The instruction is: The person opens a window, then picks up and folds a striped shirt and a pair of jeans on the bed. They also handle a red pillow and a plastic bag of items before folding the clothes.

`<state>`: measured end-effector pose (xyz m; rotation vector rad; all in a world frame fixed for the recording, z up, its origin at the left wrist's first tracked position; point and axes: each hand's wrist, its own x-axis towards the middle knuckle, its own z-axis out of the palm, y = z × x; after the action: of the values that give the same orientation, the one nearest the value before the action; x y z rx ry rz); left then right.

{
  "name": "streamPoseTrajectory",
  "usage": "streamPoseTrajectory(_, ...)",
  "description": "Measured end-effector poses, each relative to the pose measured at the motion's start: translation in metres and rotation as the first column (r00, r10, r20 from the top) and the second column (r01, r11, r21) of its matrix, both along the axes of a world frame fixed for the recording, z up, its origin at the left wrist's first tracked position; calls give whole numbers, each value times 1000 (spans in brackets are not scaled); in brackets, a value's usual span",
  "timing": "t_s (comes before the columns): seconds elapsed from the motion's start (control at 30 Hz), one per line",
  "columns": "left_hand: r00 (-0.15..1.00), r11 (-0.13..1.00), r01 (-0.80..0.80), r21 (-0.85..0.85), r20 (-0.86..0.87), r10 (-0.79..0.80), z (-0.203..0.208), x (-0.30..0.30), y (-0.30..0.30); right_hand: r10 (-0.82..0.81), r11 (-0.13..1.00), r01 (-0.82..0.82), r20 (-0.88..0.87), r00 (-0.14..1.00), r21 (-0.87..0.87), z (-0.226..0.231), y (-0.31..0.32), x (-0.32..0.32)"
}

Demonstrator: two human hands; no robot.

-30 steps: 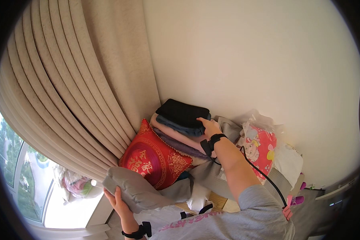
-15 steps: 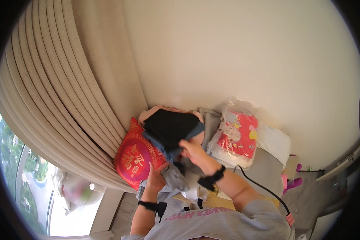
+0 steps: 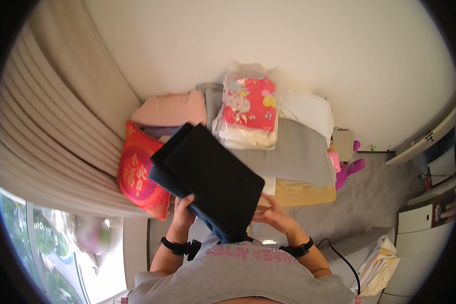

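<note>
A stack of folded dark clothes (image 3: 213, 169), black on top with dark blue layers beneath, is held up in front of my chest. My left hand (image 3: 183, 213) grips its near left edge, thumb on top and fingers hidden underneath. At the stack's right edge is my right hand (image 3: 276, 215), its fingers stretched and the thumb apart; whether the fingertips touch the cloth is hard to tell. Left of the stack leans a red cushion (image 3: 139, 175) with gold patterns. Behind it lies a folded pink cloth (image 3: 172, 109).
A clear plastic bag with a red printed cloth (image 3: 251, 104) sits on a grey cover (image 3: 294, 152) against the wall. Beside it lies a white pillow (image 3: 309, 109). A beige curtain (image 3: 50, 137) hangs at left; a low grey surface with a folded white bag (image 3: 380, 266) stands at right.
The dark clothes have come up off the pink cloth and nearer to my body. My right hand has moved from on top of them to their right edge. The view has shifted right.
</note>
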<state>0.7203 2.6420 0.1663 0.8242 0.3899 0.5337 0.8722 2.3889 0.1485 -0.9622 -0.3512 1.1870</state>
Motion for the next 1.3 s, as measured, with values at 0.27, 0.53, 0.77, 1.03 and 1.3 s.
streamPoseTrajectory(0.27, 646, 597, 702, 389, 5, -763, 63, 53, -102, -725, 612, 784, 322, 609, -104, 57, -119, -78)
streamPoseTrajectory(0.53, 172, 370, 776, 511, 392, -904, 82, 46, -208, -857, 33, 998, 512, 53, -49, 26, -212, -257)
streamPoseTrajectory(0.77, -128, -71, 976, 204, 282, -951, 44, -1, -252, -891, -198, 979, 422, -164, -37, 40, -188, -364)
streamPoseTrajectory(1.03, -237, -244, 954, -174, 63, -970, 31, -4, -315, -793, -389, 921, 521, -315, -35, 26, -199, -384)
streamPoseTrajectory(1.3, -410, -454, 884, 109, -282, -867, 17, -19, -414, -762, -552, 826, 468, -446, -112, 10, -242, -397)
